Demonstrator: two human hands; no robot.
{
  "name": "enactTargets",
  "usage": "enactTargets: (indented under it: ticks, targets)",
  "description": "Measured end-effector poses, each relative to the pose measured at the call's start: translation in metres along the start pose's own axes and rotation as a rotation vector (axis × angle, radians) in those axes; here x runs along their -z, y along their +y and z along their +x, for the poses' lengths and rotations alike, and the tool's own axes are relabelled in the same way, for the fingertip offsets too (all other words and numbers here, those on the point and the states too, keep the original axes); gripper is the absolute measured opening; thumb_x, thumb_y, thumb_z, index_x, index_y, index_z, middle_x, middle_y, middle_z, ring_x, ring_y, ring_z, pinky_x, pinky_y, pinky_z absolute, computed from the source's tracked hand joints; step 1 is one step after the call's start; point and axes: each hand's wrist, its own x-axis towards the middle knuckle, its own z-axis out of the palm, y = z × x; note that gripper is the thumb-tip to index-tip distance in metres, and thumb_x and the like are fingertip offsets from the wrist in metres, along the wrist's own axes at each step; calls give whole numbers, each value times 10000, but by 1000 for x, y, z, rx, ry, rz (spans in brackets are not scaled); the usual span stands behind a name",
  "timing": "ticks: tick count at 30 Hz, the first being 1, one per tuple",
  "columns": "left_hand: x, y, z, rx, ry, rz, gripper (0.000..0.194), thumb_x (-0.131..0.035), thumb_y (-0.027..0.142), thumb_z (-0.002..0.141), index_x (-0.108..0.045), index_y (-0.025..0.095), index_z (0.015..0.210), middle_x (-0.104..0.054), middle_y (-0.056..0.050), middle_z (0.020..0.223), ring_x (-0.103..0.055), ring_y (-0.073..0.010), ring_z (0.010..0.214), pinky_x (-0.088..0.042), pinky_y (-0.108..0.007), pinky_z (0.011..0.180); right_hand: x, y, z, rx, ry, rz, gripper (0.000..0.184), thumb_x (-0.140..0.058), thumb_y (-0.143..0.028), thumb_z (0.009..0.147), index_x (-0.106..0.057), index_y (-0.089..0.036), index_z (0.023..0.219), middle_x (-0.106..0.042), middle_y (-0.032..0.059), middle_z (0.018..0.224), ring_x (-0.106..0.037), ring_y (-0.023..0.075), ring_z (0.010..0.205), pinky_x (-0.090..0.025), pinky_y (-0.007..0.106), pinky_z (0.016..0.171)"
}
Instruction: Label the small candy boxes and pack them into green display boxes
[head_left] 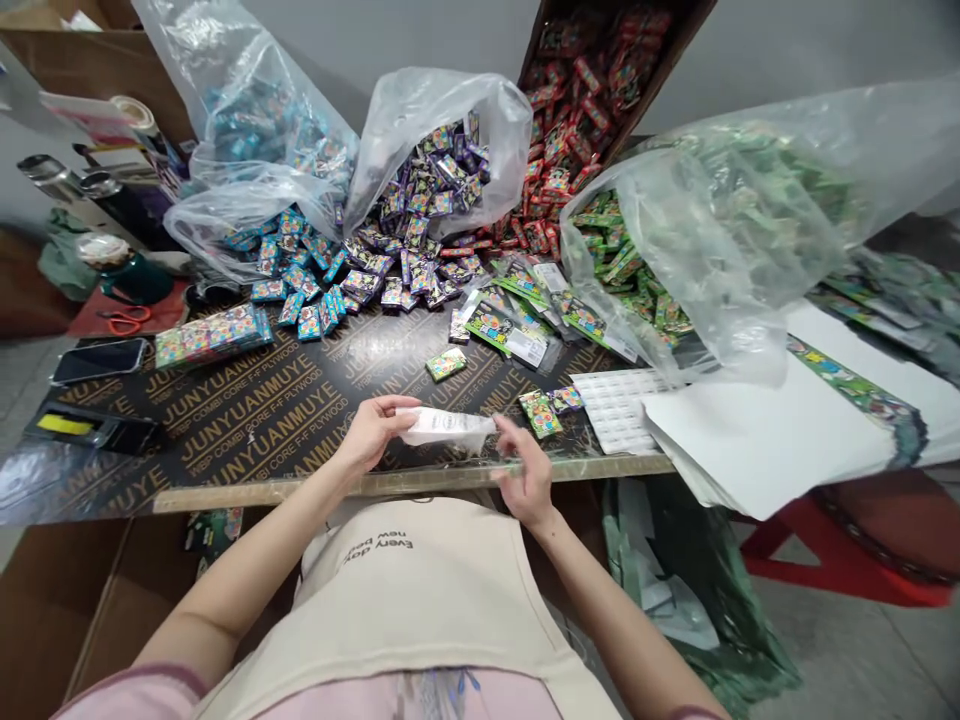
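In the head view my left hand (371, 435) pinches the left end of a white sticker strip (446, 428) with small dark print on it. My right hand (527, 475) is at the strip's other end, thumb and forefinger closed on it. The strip is held level just above the table's front edge. Beyond it lies a single green packet (447, 365). Near my right hand are another green packet (541, 413) and a purple packet (565, 400). A white sheet of labels (622, 408) lies to their right.
Blue packets (300, 270), purple packets (420, 255), red packets (555, 150) and green packets (622, 255) spill from bags and a box along the back. Flat printed pouches (510, 325) lie mid-table. A phone (100, 360) sits left, white paper (750, 430) right.
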Motion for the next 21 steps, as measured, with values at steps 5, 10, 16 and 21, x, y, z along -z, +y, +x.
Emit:
enactTargets:
  ticks: [5, 10, 16, 21]
  targets:
    - [-2, 6, -28, -269, -26, 155, 341, -830, 277, 574, -747, 142, 876, -737, -44, 764, -669, -156, 667, -561, -279, 650, -12, -6, 9, -392, -31, 530, 807, -419, -664, 859, -145, -264, 1505, -677, 69, 997, -657, 212, 852, -526, 361, 758]
    - [0, 1, -40, -378, 19, 269, 306, -803, 280, 607, -759, 150, 880, -748, -53, 810, -681, -165, 708, -559, -287, 707, -11, -25, 23, -388, -66, 597, 547, -789, -419, 650, -645, -257, 1152, -710, 48, 1008, -661, 212, 907, -532, 358, 828]
    - [2, -4, -42, -444, 91, 324, 270, -769, 281, 644, -767, 168, 889, -756, -52, 836, -675, -167, 713, -536, -273, 702, -8, -35, 26, -433, -58, 604, 395, -831, -318, 577, -743, -220, 949, -743, 29, 830, -668, 192, 739, -550, 376, 780]
    - [-7, -3, -37, -513, 112, 471, 136, -709, 264, 700, -766, 177, 788, -730, -44, 751, -637, -172, 682, -505, -279, 677, -5, -34, 27, -503, 2, 559, 344, -825, -345, 543, -752, -193, 844, -730, 35, 741, -655, 199, 668, -548, 370, 700]
